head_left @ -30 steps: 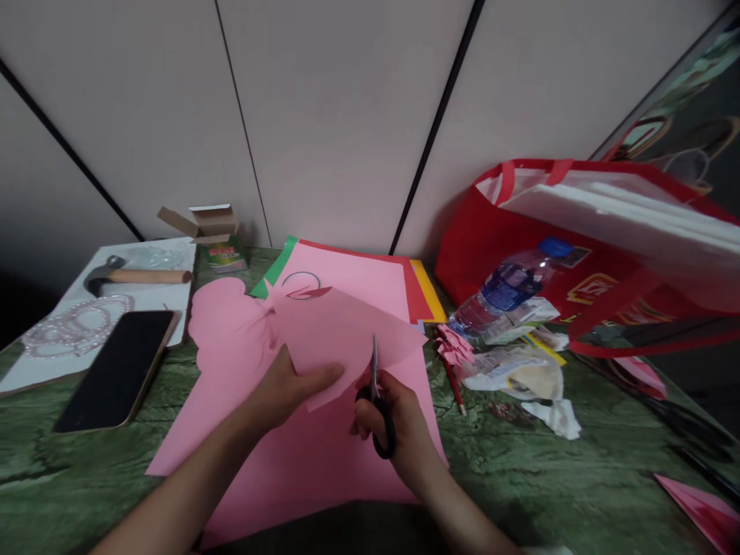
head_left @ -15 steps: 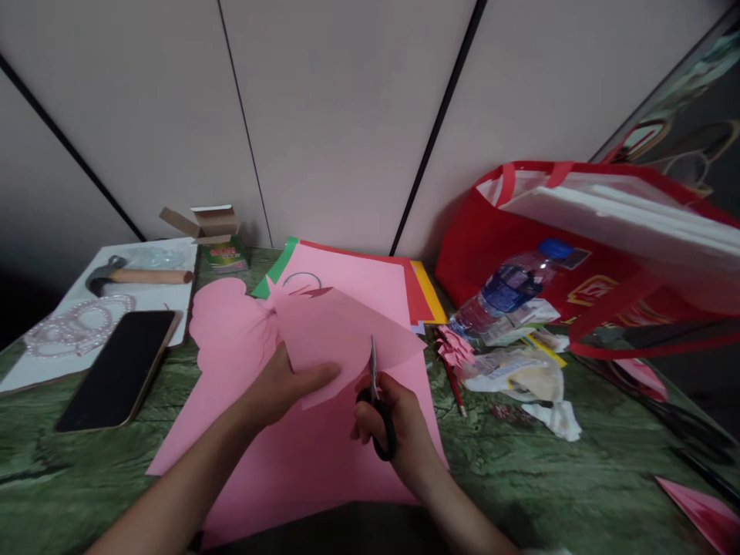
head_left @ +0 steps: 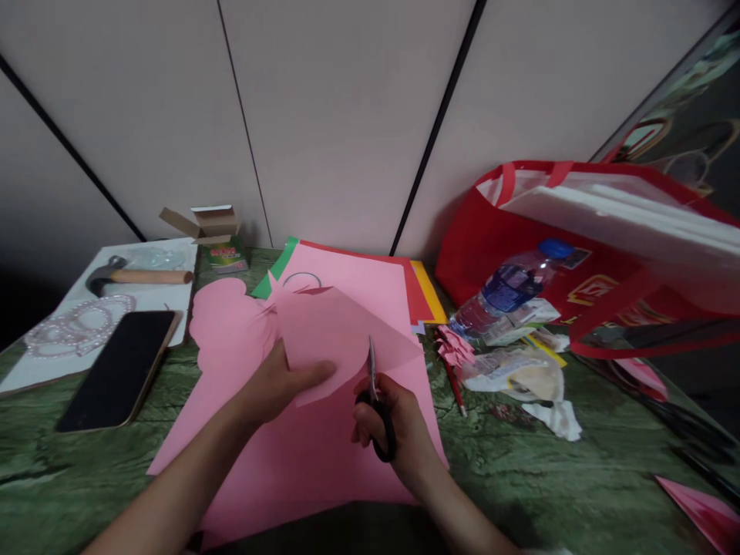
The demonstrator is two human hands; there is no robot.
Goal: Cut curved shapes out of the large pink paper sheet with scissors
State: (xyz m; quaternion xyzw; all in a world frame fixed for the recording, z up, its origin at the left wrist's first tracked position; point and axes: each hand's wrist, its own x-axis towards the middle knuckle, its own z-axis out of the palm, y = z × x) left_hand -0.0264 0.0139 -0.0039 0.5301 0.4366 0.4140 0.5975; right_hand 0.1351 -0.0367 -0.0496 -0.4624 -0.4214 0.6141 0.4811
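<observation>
Centrally, above the larger pink paper sheet (head_left: 335, 455) on the green tabletop (head_left: 520, 486), a loose pink paper piece (head_left: 324, 327) is held up at a slant. Its near left part is pinched by the left hand (head_left: 274, 389), with the thumb laid on top and pointing to the right; the fingers are hidden beneath it. By the right hand (head_left: 398, 424), a pair of black-handled scissors (head_left: 372, 374) is grasped, with the fingers closed round the handle loops.

The relation that matters most is found at the blades. They are pointed away from the body, with a slight lean to the left, and are set at the near edge of the paper. The piece itself is stretched mainly sideways, from the left hand to a corner on the right, so its long axis is crossed by that of the scissors. From the right grip, the paper lies ahead and mostly to the left. The blades are flanked by the left thumb, near but apart, while the right fingers lie closer. Because the blades are seen almost edge-on, it cannot be told how far they are parted.

Leftward, scalloped pink cutouts (head_left: 225, 320) are spread beside the left hand.
</observation>
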